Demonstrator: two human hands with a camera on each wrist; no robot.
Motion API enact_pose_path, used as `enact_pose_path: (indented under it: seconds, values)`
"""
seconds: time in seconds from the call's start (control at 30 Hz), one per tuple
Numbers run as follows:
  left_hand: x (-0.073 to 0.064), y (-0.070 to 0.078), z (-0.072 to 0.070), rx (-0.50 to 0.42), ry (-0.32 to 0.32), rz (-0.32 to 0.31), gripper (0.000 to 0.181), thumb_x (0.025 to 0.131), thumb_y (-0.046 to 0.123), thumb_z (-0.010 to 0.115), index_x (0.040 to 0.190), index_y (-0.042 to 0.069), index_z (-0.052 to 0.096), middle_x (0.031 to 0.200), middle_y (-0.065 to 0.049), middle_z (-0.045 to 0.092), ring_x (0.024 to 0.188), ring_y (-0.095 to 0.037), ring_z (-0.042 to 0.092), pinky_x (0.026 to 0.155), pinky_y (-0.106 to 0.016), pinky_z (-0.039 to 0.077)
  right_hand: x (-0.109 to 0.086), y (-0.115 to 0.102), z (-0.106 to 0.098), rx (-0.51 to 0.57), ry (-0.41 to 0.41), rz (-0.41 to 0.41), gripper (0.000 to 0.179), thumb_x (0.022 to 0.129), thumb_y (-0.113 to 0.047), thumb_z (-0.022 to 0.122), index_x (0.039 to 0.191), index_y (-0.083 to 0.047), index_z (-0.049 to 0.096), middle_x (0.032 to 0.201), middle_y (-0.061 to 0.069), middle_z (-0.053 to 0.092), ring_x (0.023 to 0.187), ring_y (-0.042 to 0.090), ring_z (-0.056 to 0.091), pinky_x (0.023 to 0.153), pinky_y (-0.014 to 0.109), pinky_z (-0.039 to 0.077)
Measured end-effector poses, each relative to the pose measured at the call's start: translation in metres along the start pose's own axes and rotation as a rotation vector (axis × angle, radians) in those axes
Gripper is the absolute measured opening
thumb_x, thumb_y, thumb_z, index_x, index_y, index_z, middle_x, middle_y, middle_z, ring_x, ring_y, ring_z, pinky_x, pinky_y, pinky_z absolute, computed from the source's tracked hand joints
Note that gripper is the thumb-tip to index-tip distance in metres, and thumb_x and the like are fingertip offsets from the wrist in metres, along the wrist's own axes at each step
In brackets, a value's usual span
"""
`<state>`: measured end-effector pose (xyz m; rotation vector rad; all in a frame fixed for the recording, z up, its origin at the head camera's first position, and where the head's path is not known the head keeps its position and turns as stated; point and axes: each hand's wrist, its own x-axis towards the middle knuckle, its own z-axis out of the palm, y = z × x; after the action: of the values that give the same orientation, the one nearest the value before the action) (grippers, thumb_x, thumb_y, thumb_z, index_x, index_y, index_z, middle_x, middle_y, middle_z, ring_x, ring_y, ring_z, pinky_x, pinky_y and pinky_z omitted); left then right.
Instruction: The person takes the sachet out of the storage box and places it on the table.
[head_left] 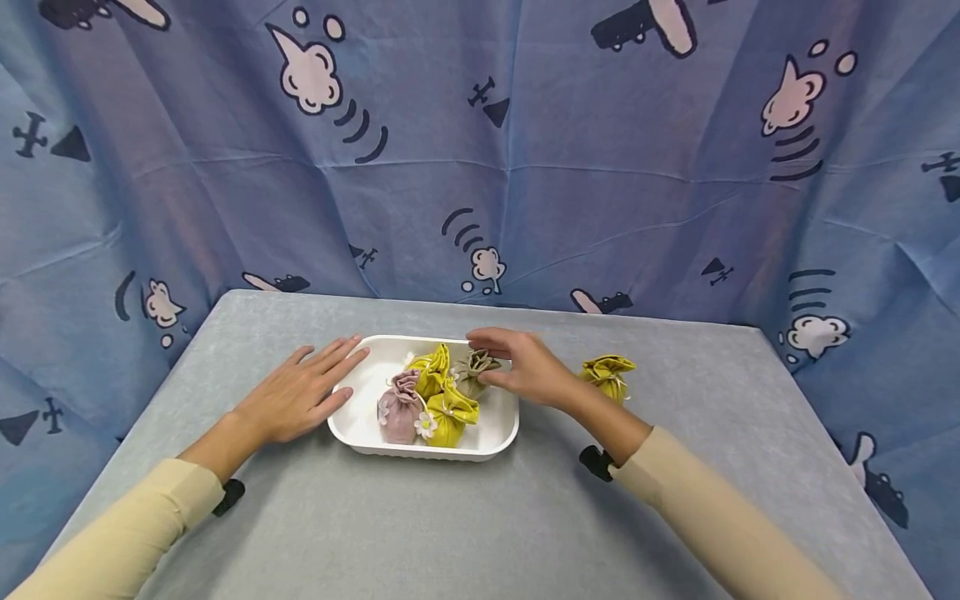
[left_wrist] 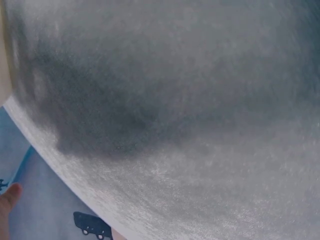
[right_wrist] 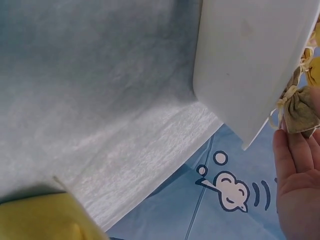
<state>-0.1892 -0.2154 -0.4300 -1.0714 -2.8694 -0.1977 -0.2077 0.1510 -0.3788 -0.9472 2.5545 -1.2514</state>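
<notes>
A white tray point(head_left: 360, 447) holds several small drawstring pouches: a pink pouch point(head_left: 401, 412), a front yellow pouch point(head_left: 450, 421), a rear yellow pouch point(head_left: 429, 379) and an olive-grey pouch point(head_left: 468, 375). My right hand point(head_left: 528, 367) reaches over the tray's right end and holds the olive-grey pouch, thumb in front and fingers behind. In the right wrist view, fingers point(right_wrist: 285, 160) lie against this pouch point(right_wrist: 300, 112). My left hand point(head_left: 303, 396) rests with spread, straight fingers at the tray's left rim. White flowers decorate some pouches.
Another yellow pouch point(head_left: 607, 377) stands on the grey table point(head_left: 450, 525) right of the tray, just behind my right forearm. A blue patterned curtain point(head_left: 525, 167) hangs behind the table's back edge.
</notes>
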Motion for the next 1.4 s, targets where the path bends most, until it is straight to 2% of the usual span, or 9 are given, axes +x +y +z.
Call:
enact_pose_path:
  seconds: [0.23,0.5,0.7,0.9,1.1,1.4]
  values:
    - [0.0,-0.001,0.0,-0.006,0.002,-0.001,0.062,0.105,0.04,0.042,0.16,0.016,0.024,0.164,-0.007,0.022,0.148,-0.032,0.027,0.111,-0.062,0.026,0.005,-0.001,0.005,-0.023,-0.024,-0.007,0.054,0.083,0.011,0.071,0.134,0.006,0.055,0.124,0.021,0.066,0.115,0.031,0.065,0.098,0.035,0.049]
    - [0.0,-0.001,0.001,-0.007,0.011,0.004,0.062,0.105,0.04,0.042,0.16,0.016,0.024,0.164,-0.008,0.023,0.147,-0.032,0.028,0.11,-0.062,0.027,0.005,-0.001,0.007,-0.008,-0.008,0.048,0.055,0.086,0.012,0.068,0.138,0.002,0.053,0.117,0.017,0.07,0.108,0.027,0.069,0.082,0.032,0.055]
    - [0.0,-0.001,0.001,-0.007,0.01,0.002,0.062,0.105,0.04,0.042,0.159,0.016,0.025,0.164,-0.008,0.023,0.147,-0.033,0.028,0.11,-0.063,0.027,0.005,-0.004,0.007,-0.025,0.009,0.069,0.055,0.089,0.01,0.067,0.14,0.001,0.052,0.117,0.017,0.07,0.108,0.026,0.069,0.081,0.031,0.056]
    - [0.0,-0.001,0.001,-0.003,0.012,0.008,0.062,0.105,0.039,0.043,0.159,0.015,0.025,0.164,-0.009,0.023,0.147,-0.034,0.029,0.11,-0.062,0.028,0.004,-0.007,0.005,-0.029,0.041,0.081,0.066,0.089,0.01,0.066,0.149,-0.002,0.043,0.116,0.021,0.069,0.102,0.025,0.071,0.062,0.027,0.051]
    - [0.0,-0.001,0.002,-0.003,0.018,0.012,0.062,0.105,0.039,0.043,0.159,0.014,0.026,0.164,-0.009,0.024,0.147,-0.034,0.029,0.11,-0.062,0.028,0.001,-0.012,0.001,-0.062,0.032,0.079,0.068,0.089,0.007,0.068,0.151,-0.005,0.042,0.112,0.017,0.072,0.101,0.022,0.072,0.067,0.026,0.051]
    - [0.0,-0.001,0.003,-0.006,0.017,0.004,0.062,0.105,0.038,0.043,0.159,0.015,0.026,0.164,-0.009,0.024,0.147,-0.033,0.029,0.11,-0.062,0.027,-0.002,-0.03,-0.02,-0.121,0.03,0.034,0.068,0.088,0.008,0.069,0.15,-0.007,0.043,0.113,0.015,0.072,0.103,0.023,0.071,0.074,0.031,0.055]
